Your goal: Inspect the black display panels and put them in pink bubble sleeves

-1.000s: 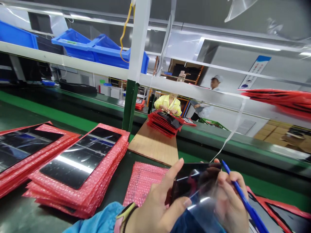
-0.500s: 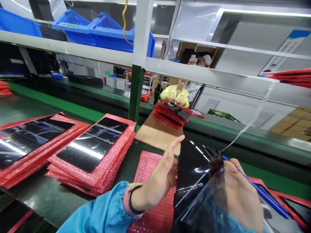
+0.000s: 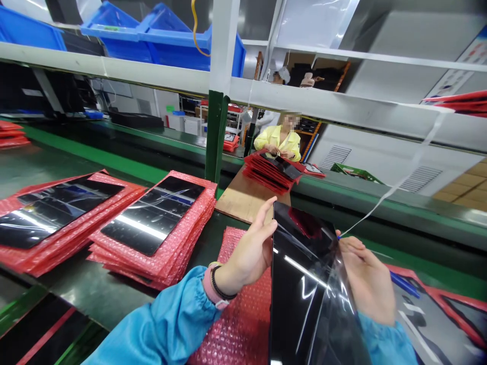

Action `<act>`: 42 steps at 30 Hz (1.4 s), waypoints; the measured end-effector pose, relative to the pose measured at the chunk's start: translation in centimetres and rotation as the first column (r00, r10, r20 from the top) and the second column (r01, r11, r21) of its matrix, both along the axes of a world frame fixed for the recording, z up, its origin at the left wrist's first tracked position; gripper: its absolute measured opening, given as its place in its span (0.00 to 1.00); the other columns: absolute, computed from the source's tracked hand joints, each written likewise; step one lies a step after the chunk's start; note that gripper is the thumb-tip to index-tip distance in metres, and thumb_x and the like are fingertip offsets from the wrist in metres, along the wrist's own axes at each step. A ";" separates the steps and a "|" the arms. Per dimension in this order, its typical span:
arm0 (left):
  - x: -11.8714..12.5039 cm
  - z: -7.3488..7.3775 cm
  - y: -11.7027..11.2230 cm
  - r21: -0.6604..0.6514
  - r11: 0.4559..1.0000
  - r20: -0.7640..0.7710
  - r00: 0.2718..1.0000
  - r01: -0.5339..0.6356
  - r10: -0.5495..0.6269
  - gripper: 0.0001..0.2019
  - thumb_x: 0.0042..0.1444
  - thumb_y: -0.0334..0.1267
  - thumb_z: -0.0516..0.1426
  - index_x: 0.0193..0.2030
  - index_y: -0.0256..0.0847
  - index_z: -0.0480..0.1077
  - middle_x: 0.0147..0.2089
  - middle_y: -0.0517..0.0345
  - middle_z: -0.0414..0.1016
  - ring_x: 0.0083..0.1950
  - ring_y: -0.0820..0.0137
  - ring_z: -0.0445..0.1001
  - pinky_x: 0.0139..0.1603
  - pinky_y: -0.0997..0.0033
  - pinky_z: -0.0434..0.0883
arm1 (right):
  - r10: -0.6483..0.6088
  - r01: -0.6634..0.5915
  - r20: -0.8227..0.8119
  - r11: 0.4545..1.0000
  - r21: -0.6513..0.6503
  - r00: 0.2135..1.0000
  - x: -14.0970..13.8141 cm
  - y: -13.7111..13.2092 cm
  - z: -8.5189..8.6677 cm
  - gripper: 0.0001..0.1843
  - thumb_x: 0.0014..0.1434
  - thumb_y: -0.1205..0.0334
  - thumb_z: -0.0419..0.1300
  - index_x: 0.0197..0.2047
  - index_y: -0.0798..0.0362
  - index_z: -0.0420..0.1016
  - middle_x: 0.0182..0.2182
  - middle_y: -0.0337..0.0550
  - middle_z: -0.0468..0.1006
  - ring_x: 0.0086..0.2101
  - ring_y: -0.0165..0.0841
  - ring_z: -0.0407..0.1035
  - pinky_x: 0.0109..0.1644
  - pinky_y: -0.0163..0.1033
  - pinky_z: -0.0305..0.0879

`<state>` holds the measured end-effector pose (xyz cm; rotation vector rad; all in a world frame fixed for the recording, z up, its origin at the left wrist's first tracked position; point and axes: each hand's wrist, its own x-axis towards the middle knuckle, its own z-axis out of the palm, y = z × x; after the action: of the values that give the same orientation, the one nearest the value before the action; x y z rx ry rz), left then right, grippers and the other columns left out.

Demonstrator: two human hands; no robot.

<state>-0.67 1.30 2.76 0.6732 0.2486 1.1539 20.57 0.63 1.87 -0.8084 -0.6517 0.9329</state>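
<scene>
Slightly tilted, the left hand is raised at the near left edge of a glossy black rectangular panel, in the near right of the scene. Its fingers are loosely open and point up towards the far side, touching the edge; whether they curl behind it cannot be told. A bright blue sleeve slants up from the near side to a pink band at the wrist.

The right hand is at the panel's right edge, back outward, fingers bent in around a slim blue pen, whose tip shows past the fingertips. A clear plastic film drapes over the panel's right part beside this hand; whether the fingers pinch it is unclear.

Below the left wrist lies a pink bubble-wrap bag. To the left, two stacks of red bubble-wrap bags lie on the dark green bench, each topped by a shiny black panel. On the upper left shelf stand blue plastic bins, their contents hidden. At far right sits a green crate, its contents too small to make out.
</scene>
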 end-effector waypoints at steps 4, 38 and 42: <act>0.1 -0.5 0.9 0.016 0.995 -0.041 0.995 -0.094 0.095 0.26 0.59 0.33 0.58 0.64 0.46 0.62 0.62 0.62 0.70 0.65 0.67 0.64 0.66 0.71 0.60 | 0.090 -0.122 -0.190 0.979 -0.163 0.978 -0.4 0.6 -0.1 0.14 0.37 0.72 0.56 0.25 0.48 0.57 0.24 0.31 0.58 0.25 0.27 0.66 0.41 0.39 0.76; -7.2 -12.0 3.1 -0.171 0.939 -0.452 0.871 -0.297 0.193 0.23 0.51 0.30 0.52 0.55 0.41 0.72 0.59 0.53 0.74 0.68 0.58 0.61 0.71 0.52 0.50 | -0.007 0.087 0.458 0.984 -0.156 0.889 1.7 1.4 -13.8 0.20 0.48 0.51 0.70 0.42 0.52 0.76 0.44 0.47 0.81 0.50 0.43 0.72 0.61 0.51 0.60; -7.0 -13.5 3.2 -0.101 0.947 -0.519 0.828 -0.306 0.212 0.20 0.56 0.39 0.52 0.55 0.40 0.72 0.63 0.51 0.69 0.71 0.59 0.56 0.71 0.57 0.49 | 0.135 -0.026 0.488 0.974 -0.224 0.862 0.8 2.6 -15.4 0.18 0.56 0.52 0.65 0.45 0.55 0.75 0.43 0.45 0.80 0.46 0.39 0.74 0.55 0.52 0.67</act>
<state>-7.63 4.51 -10.74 0.7879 0.9070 1.1795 21.32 3.26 -13.51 -1.2439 -1.0579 0.8797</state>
